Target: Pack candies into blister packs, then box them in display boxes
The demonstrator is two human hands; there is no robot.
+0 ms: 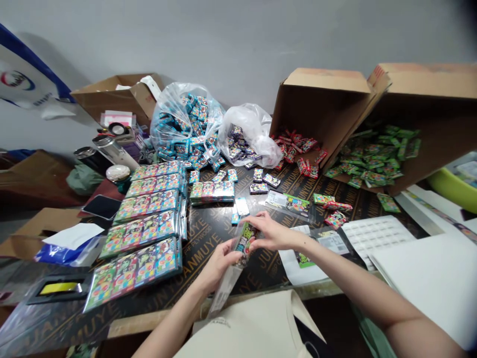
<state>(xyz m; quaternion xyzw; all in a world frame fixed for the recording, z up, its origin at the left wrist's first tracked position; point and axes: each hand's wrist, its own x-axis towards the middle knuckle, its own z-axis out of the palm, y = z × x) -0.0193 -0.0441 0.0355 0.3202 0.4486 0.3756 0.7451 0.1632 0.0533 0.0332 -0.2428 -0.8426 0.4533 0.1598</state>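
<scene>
My left hand [222, 259] is closed around the lower part of a clear plastic sleeve [224, 291] whose empty end hangs toward my lap. Inside its upper part shows a dark printed card [246, 239] in green, blue and red. Gripping the upper end of the same sleeve is my right hand [270, 232], fingers bent over the top edge. Just beyond my hands lie small blue packets [238, 211] and another sleeved printed card [288, 203]. Purple packets [259, 188] are a little farther back.
Stacks of filled printed packs [139, 276] stand at left, with a smaller stack [212, 191] in the middle. Behind are plastic bags of blue packets [186, 119] and purple packets [238, 144]. Cartons at right hold red packets [298, 144] and green packets [376, 154]. A sticker sheet [372, 236] lies at right.
</scene>
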